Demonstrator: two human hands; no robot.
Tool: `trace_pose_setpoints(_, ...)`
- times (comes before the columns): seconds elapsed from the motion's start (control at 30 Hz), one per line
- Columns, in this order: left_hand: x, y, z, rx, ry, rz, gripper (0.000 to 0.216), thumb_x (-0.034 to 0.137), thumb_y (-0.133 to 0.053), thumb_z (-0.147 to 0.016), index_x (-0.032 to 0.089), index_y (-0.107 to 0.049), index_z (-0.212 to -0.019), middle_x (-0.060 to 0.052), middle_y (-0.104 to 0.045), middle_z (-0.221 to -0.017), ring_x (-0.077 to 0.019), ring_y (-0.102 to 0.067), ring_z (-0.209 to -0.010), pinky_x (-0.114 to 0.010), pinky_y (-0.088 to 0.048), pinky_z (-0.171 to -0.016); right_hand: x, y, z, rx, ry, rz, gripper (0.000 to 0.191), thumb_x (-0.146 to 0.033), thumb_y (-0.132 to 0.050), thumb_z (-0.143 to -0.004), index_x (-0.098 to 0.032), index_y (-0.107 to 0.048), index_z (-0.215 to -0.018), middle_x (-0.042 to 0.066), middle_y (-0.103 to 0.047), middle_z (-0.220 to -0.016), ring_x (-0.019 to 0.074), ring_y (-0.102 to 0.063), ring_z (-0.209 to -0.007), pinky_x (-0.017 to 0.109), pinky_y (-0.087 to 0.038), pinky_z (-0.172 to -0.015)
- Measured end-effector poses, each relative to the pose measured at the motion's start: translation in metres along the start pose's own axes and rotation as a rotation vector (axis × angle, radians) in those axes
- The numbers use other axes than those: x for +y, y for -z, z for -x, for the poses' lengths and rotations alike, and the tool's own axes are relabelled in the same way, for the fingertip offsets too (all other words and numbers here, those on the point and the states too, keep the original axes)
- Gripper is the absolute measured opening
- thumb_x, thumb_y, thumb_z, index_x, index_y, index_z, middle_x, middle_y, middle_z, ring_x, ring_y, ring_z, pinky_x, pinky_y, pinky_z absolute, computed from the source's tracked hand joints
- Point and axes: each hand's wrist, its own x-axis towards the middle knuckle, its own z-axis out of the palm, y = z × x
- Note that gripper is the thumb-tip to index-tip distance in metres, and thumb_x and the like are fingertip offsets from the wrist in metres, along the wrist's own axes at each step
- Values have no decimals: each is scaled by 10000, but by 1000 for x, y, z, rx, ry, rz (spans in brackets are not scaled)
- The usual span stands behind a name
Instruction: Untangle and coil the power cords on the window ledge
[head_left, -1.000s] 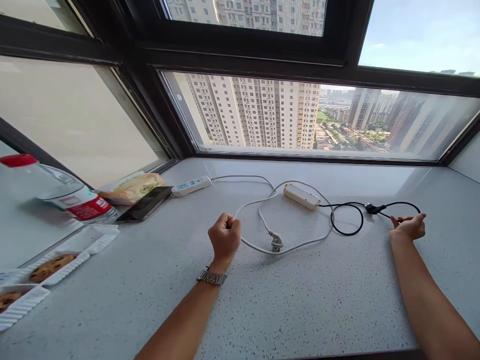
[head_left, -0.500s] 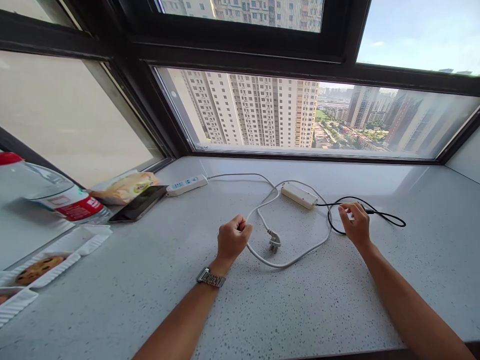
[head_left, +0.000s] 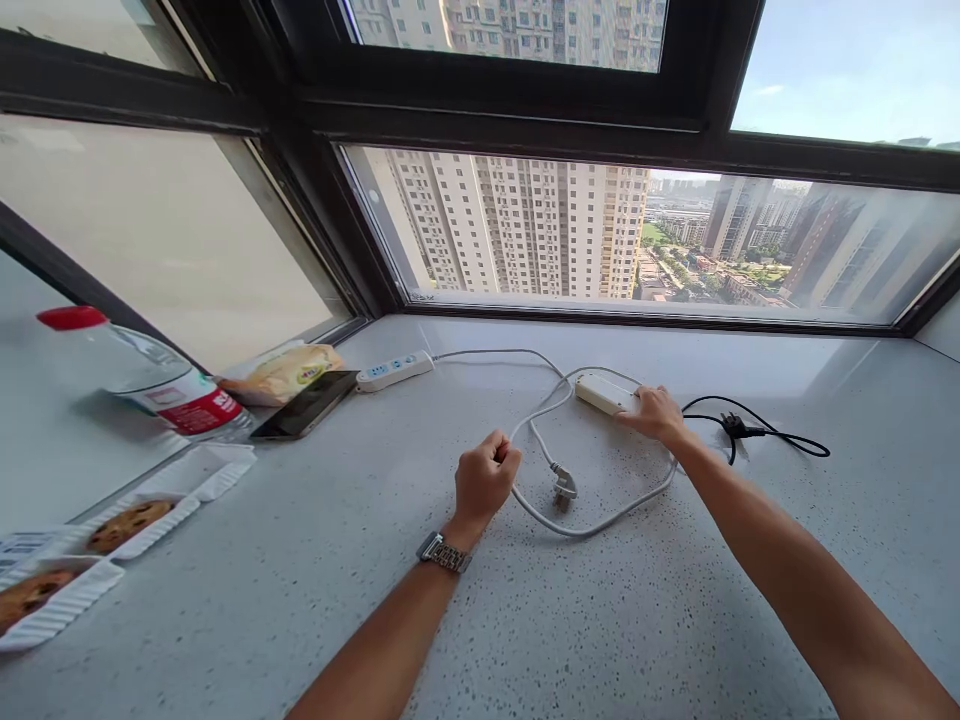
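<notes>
My left hand (head_left: 486,478), with a metal-band watch (head_left: 444,552) on its wrist, rests as a closed fist on the counter. Nothing shows in its fingers; a white cord (head_left: 600,530) runs right beside it. My right hand (head_left: 654,414) has its thumb and fingers around the right end of a cream power strip (head_left: 598,393), hiding that end. A grey-white plug (head_left: 564,487) lies inside the white cord's loop. To the right of my right hand lie a black plug (head_left: 735,425) and its looped black cord (head_left: 796,440). A white power strip (head_left: 395,371) sits farther left.
A phone (head_left: 307,404), a yellowish food packet (head_left: 296,374) and a red-capped clear bottle (head_left: 196,398) stand or lie at the left. Cookies (head_left: 129,526) sit in white plastic trays (head_left: 221,468). A dark-framed window (head_left: 622,312) borders the speckled counter (head_left: 540,630) at the back.
My right hand has moved left from the black cord to the end of the cream power strip, uncovering the black plug. My left fist stays by the white cord. The view has shifted slightly.
</notes>
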Motion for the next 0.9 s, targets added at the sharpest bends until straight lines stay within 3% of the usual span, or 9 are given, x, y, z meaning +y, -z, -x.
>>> trace_pose_setpoints(0.13, 3, 2, -1, 25, 49, 23, 61, 256, -450, -737, 204, -480, -723, 71, -378, -422, -112, -353, -397, -212, -260, -455, 38, 37, 37, -61, 298, -197, 495, -527, -677, -672, -187, -644, -1030, 70, -653, -935, 225, -580, -828, 302, -435, -694)
trace_pose_setpoints(0.2, 5, 2, -2, 4, 51, 9, 168, 250, -433, -756, 191, -562, -846, 68, -398, -414, -121, -369, -391, -213, -253, -450, 65, 51, 55, 33, 323, -272, 521, -547, -665, -681, -201, -635, -1069, 60, -654, -939, 220, -584, -826, 307, -444, -703)
trace_pose_setpoints(0.33, 5, 2, -4, -25, 67, -62, 278, 250, -404, -773, 182, -654, -875, 39, -428, -422, -133, -414, -413, -218, -249, -450, 113, 54, 75, 381, -51, -233, 573, -613, -600, -705, -163, -621, -1059, 93, -661, -899, 218, -588, -726, 291, -422, -559)
trace_pose_setpoints(0.43, 5, 4, -7, -47, 119, -138, 279, 250, -426, -760, 192, -683, -851, 15, -485, -449, -147, -471, -460, -219, -259, -465, 131, 38, 79, 473, -275, -18, 589, -622, -589, -710, -144, -616, -1054, 143, -654, -958, 266, -591, -793, 291, -392, -508)
trace_pose_setpoints(0.7, 0, 10, -9, -186, 73, -297, 314, 371, -476, -786, 203, -724, -877, -41, -595, -578, -174, -513, -520, -225, -234, -428, 121, 1, 75, 561, -61, 320, 518, -556, -545, -804, -153, -583, -1128, 175, -633, -1024, 313, -530, -928, 398, -404, -716)
trace_pose_setpoints(0.8, -3, 11, -9, -210, -138, -232, 353, 377, -472, -812, 198, -702, -1012, -52, -625, -689, -188, -561, -646, -231, -353, -511, 106, -5, 75, 570, -20, 323, 513, -540, -484, -854, -149, -570, -1175, 175, -630, -1037, 324, -498, -975, 439, -369, -791)
trace_pose_setpoints(0.9, -3, 9, -6, -331, -456, -125, 487, 513, -557, -788, 240, -625, -1186, -97, -640, -1058, -242, -558, -971, -318, -432, -802, 87, -13, 82, 603, 63, 260, 517, -538, -417, -892, -159, -551, -1217, 160, -600, -1137, 321, -467, -1063, 464, -322, -892)
